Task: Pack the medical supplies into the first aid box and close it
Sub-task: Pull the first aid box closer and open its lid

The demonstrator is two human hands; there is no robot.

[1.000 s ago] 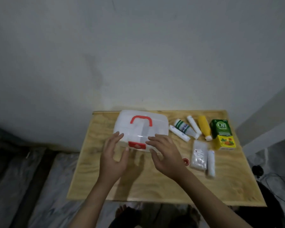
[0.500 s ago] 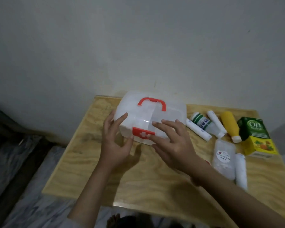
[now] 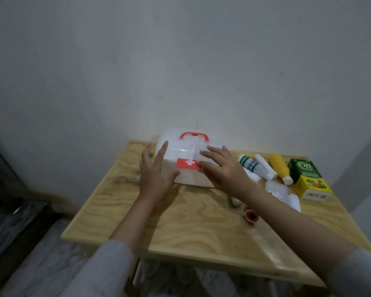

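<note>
The translucent white first aid box (image 3: pixel 186 146) with a red handle and a red cross latch stands shut at the back of the wooden table (image 3: pixel 186 219). My left hand (image 3: pixel 154 174) rests against its left front corner, fingers spread. My right hand (image 3: pixel 223 170) lies on its right front, fingertips at the latch. To the right lie a green-striped white bottle (image 3: pixel 255 168), a white tube (image 3: pixel 263 160), a yellow bottle (image 3: pixel 280 170), a green and yellow carton (image 3: pixel 308 179), a clear packet (image 3: pixel 276 188) and a small red-rimmed roll (image 3: pixel 250 215).
A plain grey wall rises right behind the table. Dark floor and a marbled surface lie to the left and below the table's front edge. A white roll (image 3: pixel 293 201) lies partly hidden behind my right forearm.
Both hands have moved forward from hovering above the table onto the front of the box. The camera has come closer and the view has shifted left.
</note>
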